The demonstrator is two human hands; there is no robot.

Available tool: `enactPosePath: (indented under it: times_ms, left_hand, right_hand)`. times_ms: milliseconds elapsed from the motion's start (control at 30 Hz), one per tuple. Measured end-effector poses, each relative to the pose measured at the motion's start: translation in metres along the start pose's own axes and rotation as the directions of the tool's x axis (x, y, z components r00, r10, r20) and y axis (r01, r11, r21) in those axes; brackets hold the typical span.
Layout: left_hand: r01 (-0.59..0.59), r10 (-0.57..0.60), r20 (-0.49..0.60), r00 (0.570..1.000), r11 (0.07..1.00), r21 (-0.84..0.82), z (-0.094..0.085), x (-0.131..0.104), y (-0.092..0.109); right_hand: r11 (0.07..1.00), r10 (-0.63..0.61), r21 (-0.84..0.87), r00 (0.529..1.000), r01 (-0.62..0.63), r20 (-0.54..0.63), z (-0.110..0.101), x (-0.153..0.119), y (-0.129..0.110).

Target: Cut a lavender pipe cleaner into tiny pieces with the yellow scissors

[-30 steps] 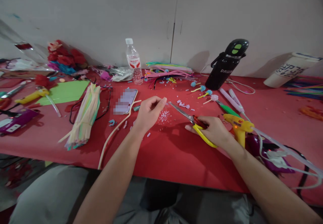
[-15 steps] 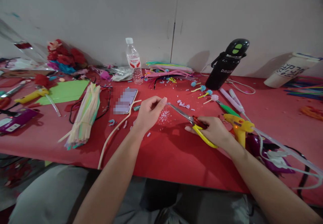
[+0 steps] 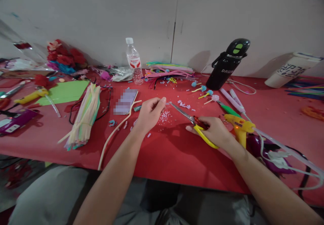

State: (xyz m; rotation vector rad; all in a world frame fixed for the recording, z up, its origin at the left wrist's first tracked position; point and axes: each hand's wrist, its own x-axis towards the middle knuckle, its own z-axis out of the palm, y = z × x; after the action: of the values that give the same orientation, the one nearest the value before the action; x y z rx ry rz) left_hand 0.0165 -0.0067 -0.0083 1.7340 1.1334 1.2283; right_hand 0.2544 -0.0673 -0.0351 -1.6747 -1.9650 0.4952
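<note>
My left hand is closed in a pinch, and a tiny lilac piece of pipe cleaner shows at the fingertips. My right hand grips a pair of scissors with yellow and dark red handles. The blade tips point at the lilac piece, a small gap away from the left fingertips. Beneath them on the red table lies a heap of fine lilac clippings. Short cut lilac pieces are scattered just behind the blades.
A yellow glue gun stands close to my right wrist. Left of my left arm are a phone, a cream pipe cleaner and a pipe cleaner bundle. A plastic bottle and black flask stand behind, near small pompom-tipped stems.
The scissor tips have drawn slightly away from my left fingertips, where the lilac piece now shows more clearly. Both hands stay almost in place.
</note>
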Motion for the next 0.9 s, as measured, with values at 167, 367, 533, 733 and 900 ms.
enactPosePath:
  times_ms: [167,367,533,733,900]
  left_hand:
    - [-0.012,0.012,-0.004,1.000,1.000,0.008,0.0005,-0.0004,0.0000]
    - [-0.022,0.022,-0.006,1.000,0.999,0.025,0.0008,-0.0007,0.0005]
    - [-0.018,0.018,-0.002,1.000,1.000,0.022,0.0006,-0.0009,0.0005]
    - [-0.019,0.019,0.003,1.000,1.000,0.017,0.0003,-0.0012,0.0011]
    - [-0.015,0.015,0.006,1.000,1.000,0.024,0.0001,-0.0010,0.0014]
  right_hand:
    - [1.000,-0.008,-0.003,1.000,0.008,0.008,0.0002,-0.0001,0.0008]
    - [1.000,0.012,0.002,0.999,-0.012,0.031,-0.0008,-0.0003,-0.0008]
    - [1.000,0.006,0.013,0.999,-0.007,0.040,0.0003,0.0004,0.0013]
    - [1.000,0.015,0.010,1.000,-0.015,0.020,-0.0003,-0.0003,0.0014]
    - [1.000,0.004,0.000,0.999,-0.004,0.032,-0.0011,-0.0002,-0.0006]
